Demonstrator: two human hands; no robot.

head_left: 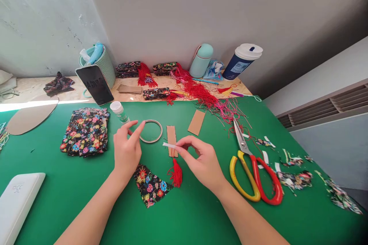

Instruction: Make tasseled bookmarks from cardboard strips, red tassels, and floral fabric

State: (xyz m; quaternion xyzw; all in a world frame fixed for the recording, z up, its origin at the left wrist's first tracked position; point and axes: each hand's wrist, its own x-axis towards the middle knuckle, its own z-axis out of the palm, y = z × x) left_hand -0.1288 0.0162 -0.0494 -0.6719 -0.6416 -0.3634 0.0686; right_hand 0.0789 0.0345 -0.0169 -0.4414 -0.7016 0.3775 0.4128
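One short white strip (168,145) is pinched by the right hand (204,162) over a tan cardboard rectangle (171,134); a bright red tassel (176,175) is laid at its near end. The left hand (127,150) is held loosely open, left of the cardboard rectangle.

1. A small handicraft workspace, shown by the large scissors (255,172) on a green mat (189,218).
2. Beyond the scissors: bundled red tassels (201,92).
3. Right of them: fabric scraps (294,178).
4. Left of them: cardboard strips (196,122) and a tape roll (151,141).
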